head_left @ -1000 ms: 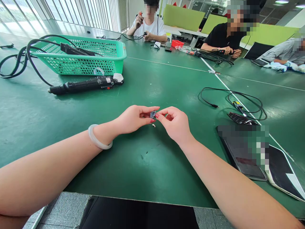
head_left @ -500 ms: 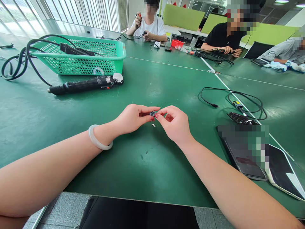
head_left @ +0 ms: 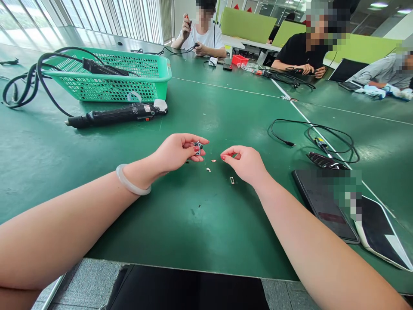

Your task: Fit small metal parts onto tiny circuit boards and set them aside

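Note:
My left hand (head_left: 174, 151) is closed, pinching a small grey and dark part (head_left: 198, 148) between thumb and fingers just above the table; its exact kind is too small to make out. To its right, my right hand (head_left: 248, 163) is apart from that part, thumb and forefinger pressed together. Whether anything sits in that pinch is hidden. Between the hands lie a small coppery piece (head_left: 213, 161) and a whitish metal bit (head_left: 208, 170). A tiny rectangular frame (head_left: 232, 181) rests just below my right hand.
A green basket (head_left: 112, 88) with black cables and an electric screwdriver (head_left: 118, 114) lie at left. On the right are a looped cable (head_left: 353, 144), a phone (head_left: 325, 209) and another dark flat object (head_left: 380, 228). Several people sit across the green table (head_left: 155, 241).
My hands have parted: the left moved slightly left and up with the part, the right moved right. The coppery piece and rectangular frame now show on the table.

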Motion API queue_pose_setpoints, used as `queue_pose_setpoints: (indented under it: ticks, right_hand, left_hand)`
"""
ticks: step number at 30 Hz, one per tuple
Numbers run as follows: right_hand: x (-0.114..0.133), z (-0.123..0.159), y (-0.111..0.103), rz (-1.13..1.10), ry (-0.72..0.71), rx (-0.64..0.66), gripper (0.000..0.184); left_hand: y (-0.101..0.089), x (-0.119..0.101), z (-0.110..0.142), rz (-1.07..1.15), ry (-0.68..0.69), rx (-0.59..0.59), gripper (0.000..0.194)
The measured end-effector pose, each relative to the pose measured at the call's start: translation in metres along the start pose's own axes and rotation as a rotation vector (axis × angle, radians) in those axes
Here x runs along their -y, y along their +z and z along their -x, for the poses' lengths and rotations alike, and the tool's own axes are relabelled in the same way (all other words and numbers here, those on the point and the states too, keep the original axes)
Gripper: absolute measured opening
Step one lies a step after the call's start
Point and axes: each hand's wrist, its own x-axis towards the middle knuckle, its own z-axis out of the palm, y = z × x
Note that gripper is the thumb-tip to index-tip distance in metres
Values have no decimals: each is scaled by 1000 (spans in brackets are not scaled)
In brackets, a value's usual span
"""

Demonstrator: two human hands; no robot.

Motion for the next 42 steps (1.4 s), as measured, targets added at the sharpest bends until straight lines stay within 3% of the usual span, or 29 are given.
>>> queue_pose_setpoints:
  ticks: [7, 13, 19, 24, 26, 34, 37, 42]
  right_hand:
    - [6, 4, -5, 134, 1, 19, 16]
    - [5, 6, 3, 188, -104, 44, 17]
    - [13, 15, 15, 225, -211, 199, 16]
    - [14, 15, 22, 205, -239, 203, 10]
    - [14, 13, 23, 223, -256, 209, 4]
    - [11, 11, 21, 278, -289, 224, 17]
    - [11, 12, 18, 187, -290, 148, 17]
    - [16, 14, 14, -158, -197, 4, 13]
  left_hand:
    - [-1, 4, 1, 60, -78, 50, 30]
    - [0, 8, 0, 132, -92, 68, 34]
    - [-1, 3, -1, 75, -67, 12, 13]
    - [-1, 0, -1, 92, -45, -38, 6]
    - [0, 1, 0, 123, -64, -25, 9]
    - [2, 4, 2, 195, -147, 49, 21]
    - [1, 4, 2, 164, -146, 70, 19]
    - [0, 7, 0, 134, -137, 112, 22]
